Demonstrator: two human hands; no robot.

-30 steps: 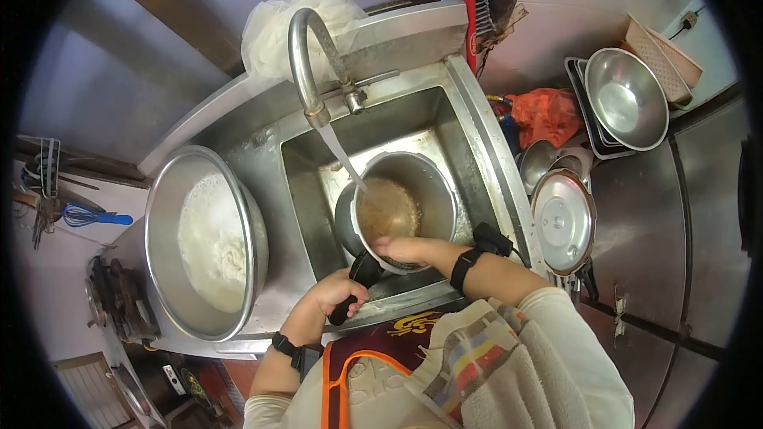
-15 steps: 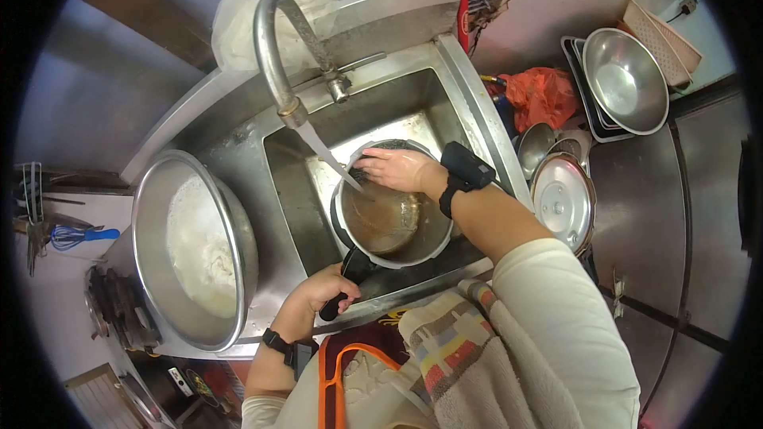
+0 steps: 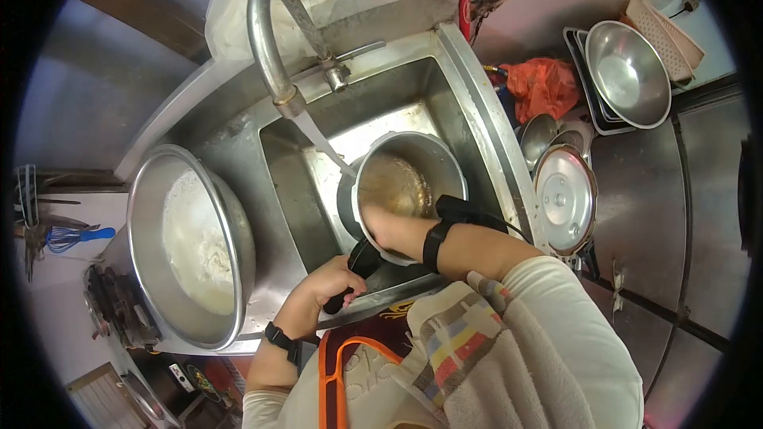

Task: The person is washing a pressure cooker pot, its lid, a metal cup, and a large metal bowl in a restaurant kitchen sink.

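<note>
Left hand (image 3: 334, 280) grips the pressure-cooker pot (image 3: 433, 160) by its handle (image 3: 365, 259) near the sink's front edge (image 3: 404, 287); right hand (image 3: 381, 227), grip not visible, seems washing inside; rubbing would need steady handle.

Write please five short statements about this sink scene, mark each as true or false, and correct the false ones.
1. The right hand is inside the pot. True.
2. Both hands are inside the pot. False: the left hand grips the black handle.
3. Water runs from the faucet. True.
4. The large bowl holds whitish liquid. True.
5. The large bowl stands in the sink. False: it stands on the counter.
</note>
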